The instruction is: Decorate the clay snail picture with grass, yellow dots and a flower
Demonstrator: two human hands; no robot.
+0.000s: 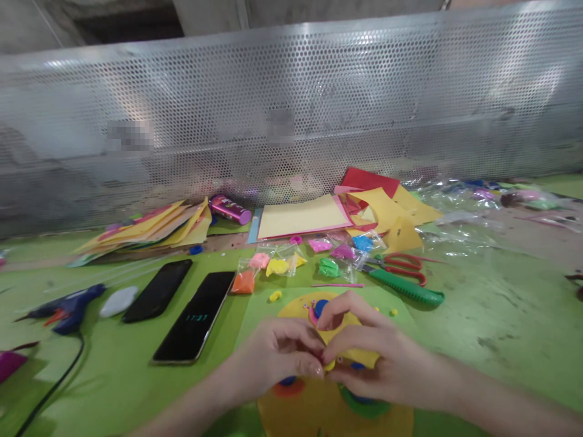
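Note:
Both my hands meet low in the middle over a round yellow paper disc (319, 413) that lies on a green sheet. My left hand (273, 358) is closed, its fingertips pinching a small yellow clay piece (328, 365). My right hand (373, 358) is closed too, wrapped round a yellow shape (359, 357) and touching the same piece. On the disc sit blue, orange, green and pink clay bits, partly hidden by my fingers.
Two dark phones (195, 325) lie at the left, beside a blue glue gun (68, 309) with its cord. Small bags of coloured clay (273, 267), red scissors (403, 265) and a green cutter (407, 290) lie behind. Coloured paper stacks (300, 217) rest against a perforated metal wall (291, 109).

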